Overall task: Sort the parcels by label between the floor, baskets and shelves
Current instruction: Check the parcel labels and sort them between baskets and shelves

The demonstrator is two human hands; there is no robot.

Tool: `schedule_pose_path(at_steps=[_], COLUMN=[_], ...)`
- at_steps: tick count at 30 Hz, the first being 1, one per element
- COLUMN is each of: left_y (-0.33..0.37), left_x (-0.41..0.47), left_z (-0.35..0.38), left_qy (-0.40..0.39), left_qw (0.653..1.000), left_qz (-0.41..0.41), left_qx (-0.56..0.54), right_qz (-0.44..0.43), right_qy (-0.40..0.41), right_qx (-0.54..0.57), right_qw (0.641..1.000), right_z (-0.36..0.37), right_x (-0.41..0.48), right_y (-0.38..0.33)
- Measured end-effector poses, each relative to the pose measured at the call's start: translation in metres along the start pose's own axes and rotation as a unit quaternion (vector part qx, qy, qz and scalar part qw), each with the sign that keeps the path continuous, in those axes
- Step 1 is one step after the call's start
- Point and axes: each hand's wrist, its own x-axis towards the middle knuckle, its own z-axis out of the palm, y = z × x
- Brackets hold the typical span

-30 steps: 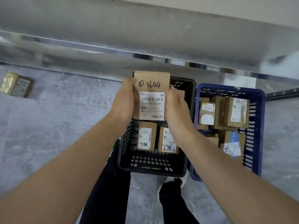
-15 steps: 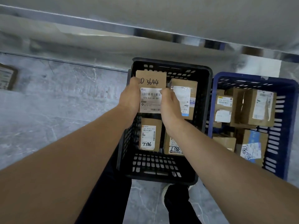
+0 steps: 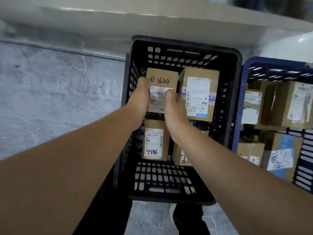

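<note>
I see the parcel marked "3644" [image 3: 162, 77] held upright inside the black basket [image 3: 186, 53], in its far left corner, label facing me. My feed shows the left hand [image 3: 138, 100] grasping its left edge with the thumb curled onto the front. The right hand [image 3: 174, 112] grips the right edge, thumb pressed on the white label. The other fingers are hidden behind the box, and I cannot tell whether it touches the basket floor.

Just beside it on the right stands a brown parcel with a long white label [image 3: 199, 94], leaving little room on that side. Nearer to me in the same basket a parcel marked "7786" [image 3: 155, 141] lies under the left wrist. Another box [image 3: 177, 155] is mostly covered by the right forearm.

A blue basket [image 3: 237, 116] stands against the black one's right side, filled with cartons [image 3: 291, 104]. Grey floor [image 3: 59, 99] lies to the left, and a pale shelf [image 3: 118, 17] runs overhead.
</note>
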Motion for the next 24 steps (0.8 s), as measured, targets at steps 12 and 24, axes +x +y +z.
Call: schedule_pose_path(at_steps=[12, 24], left_y=[-0.018, 0.035], left_x=[0.004, -0.113], left_z=[0.000, 0.006], left_qy=[-0.032, -0.035], left_qw=[0.999, 0.998], left_qz=[0.030, 0.049], left_qx=[0.006, 0.018], right_qz=[-0.022, -0.022], right_qy=[-0.010, -0.054], right_qx=[0.002, 0.044], right_qw=[1.000, 0.997], right_z=[-0.009, -0.059], right_x=[-0.021, -0.090], right_y=[-0.013, -0.069])
